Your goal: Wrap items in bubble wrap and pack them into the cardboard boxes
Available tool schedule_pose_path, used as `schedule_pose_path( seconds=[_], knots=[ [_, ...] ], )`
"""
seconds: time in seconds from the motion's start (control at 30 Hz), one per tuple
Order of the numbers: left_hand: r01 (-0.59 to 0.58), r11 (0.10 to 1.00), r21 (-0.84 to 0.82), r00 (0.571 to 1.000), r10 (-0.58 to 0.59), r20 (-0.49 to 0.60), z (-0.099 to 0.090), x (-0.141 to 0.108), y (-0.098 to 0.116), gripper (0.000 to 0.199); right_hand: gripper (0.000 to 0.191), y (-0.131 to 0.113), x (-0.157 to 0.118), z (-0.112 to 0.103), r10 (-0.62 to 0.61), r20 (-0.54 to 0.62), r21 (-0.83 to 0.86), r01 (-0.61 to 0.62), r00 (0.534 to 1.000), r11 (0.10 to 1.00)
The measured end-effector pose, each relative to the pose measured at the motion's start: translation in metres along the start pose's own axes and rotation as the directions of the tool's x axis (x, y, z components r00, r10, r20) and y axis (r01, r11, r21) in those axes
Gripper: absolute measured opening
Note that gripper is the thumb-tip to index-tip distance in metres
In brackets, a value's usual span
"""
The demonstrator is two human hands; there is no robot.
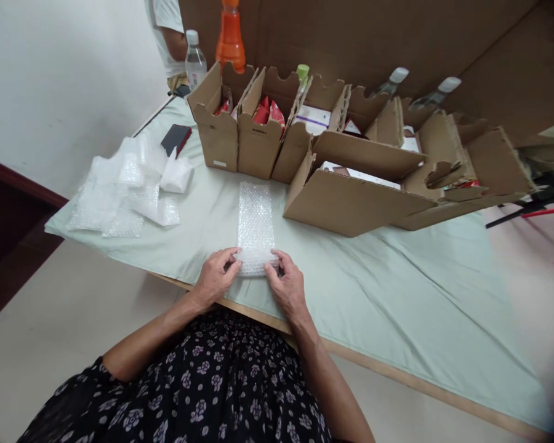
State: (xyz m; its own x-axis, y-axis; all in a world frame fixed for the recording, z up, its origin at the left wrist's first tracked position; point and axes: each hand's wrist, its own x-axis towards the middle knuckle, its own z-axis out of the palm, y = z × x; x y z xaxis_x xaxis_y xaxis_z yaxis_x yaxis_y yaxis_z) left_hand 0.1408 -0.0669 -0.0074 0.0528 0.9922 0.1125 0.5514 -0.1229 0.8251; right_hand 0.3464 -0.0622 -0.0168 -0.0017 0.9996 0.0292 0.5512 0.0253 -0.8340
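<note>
A strip of bubble wrap (255, 215) lies lengthwise on the pale green cloth, its near end folded or rolled over into a thicker part. My left hand (216, 275) pinches the left edge of that near end between thumb and fingers. At its right edge my right hand (287, 283) pinches in the same way. Whether anything is inside the folded part cannot be made out. Left of it, a heap of bubble wrap pieces (106, 197) rests on the cloth.
Open cardboard boxes (355, 203) holding packets line the table's (397, 295) back. Behind them stand an orange bottle (231, 40) and clear bottles (195, 61). A dark phone (176, 139) lies near the heap. A person (168, 31) is at the back left.
</note>
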Motion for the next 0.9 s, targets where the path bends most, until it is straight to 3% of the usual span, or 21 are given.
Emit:
schedule_pose_path(
  seconds=[0.27, 0.43, 0.6, 0.77, 0.9],
  knots=[
    [-0.166, 0.943, 0.288, 0.982, 0.185, -0.04, 0.012, 0.005, -0.01, 0.03, 0.042, 0.002, -0.003, 0.007, -0.07, -0.076, -0.288, 0.046, 0.995, 0.957],
    [-0.173, 0.9, 0.401, 0.983, 0.185, 0.01, 0.012, 0.009, -0.005, 0.034, 0.043, 0.003, -0.004, 0.009, -0.099, -0.073, -0.335, 0.069, 0.992, 0.94],
    [-0.221, 0.864, 0.452, 0.964, 0.264, -0.034, 0.004, -0.002, 0.006, 0.033, 0.045, 0.005, -0.003, 0.011, -0.106, -0.075, -0.341, 0.074, 0.992, 0.937],
    [-0.428, 0.819, 0.383, 0.904, 0.394, 0.167, 0.002, -0.018, 0.016, 0.027, 0.047, 0.007, 0.001, 0.009, -0.134, -0.077, -0.315, 0.103, 0.988, 0.943],
    [-0.408, 0.82, 0.402, 0.911, 0.339, 0.234, 0.005, -0.019, 0.016, 0.029, 0.044, 0.0, -0.006, -0.006, -0.25, -0.111, -0.35, 0.197, 0.962, 0.916]
  ],
)
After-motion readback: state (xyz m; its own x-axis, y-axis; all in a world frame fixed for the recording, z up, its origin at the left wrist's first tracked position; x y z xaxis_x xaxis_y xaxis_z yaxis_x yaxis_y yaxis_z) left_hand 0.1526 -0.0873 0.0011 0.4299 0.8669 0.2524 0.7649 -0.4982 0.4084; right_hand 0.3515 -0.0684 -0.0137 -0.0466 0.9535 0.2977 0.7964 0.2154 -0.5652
